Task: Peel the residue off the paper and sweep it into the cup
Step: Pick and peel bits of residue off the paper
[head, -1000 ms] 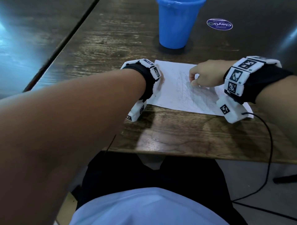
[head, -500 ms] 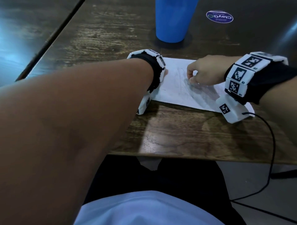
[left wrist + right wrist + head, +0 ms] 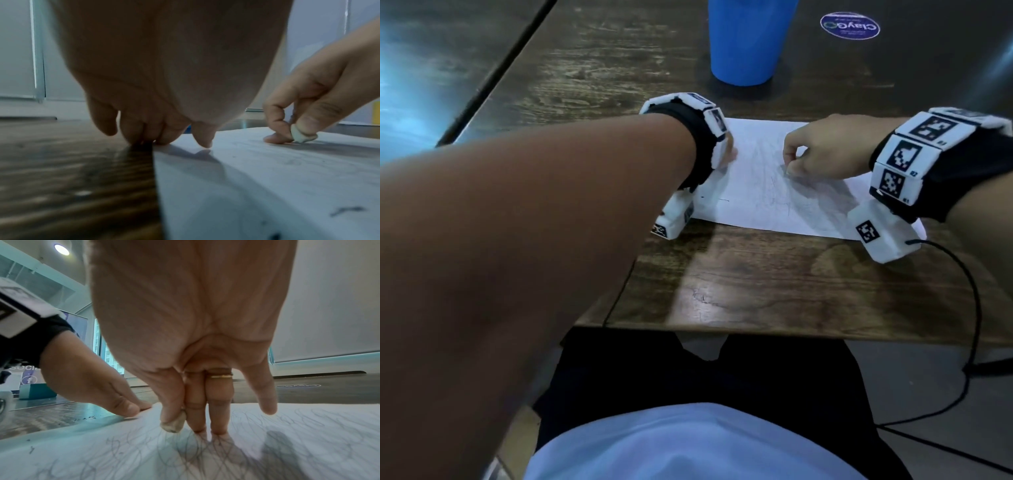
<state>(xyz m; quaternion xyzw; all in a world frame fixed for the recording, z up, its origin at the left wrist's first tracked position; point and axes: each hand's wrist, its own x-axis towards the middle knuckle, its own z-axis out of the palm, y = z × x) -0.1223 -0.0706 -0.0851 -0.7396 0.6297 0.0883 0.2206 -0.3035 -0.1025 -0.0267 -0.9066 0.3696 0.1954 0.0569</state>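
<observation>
Lay flat near the front edge of the dark wooden bench (image 3: 756, 291): white sheet of paper covered in faint grey pencil scribbles (image 3: 767, 192). Stood behind it, well apart from both hands: tall blue plastic cup (image 3: 744, 41). Rested at the sheet's left edge, fingers straight and relaxed, fingertips down on paper and wood: left hand (image 3: 164, 81). Pinched between thumb and forefinger of the right hand (image 3: 825, 150), fingers curled, and pressed down on the scribbled middle of the sheet: small whitish lump of eraser-like material (image 3: 173, 422). Scattered on the near-left part of the sheet: a few dark residue crumbs (image 3: 345, 212). Stuck to the bench behind and to the right of the cup: round purple sticker (image 3: 850, 26).
</observation>
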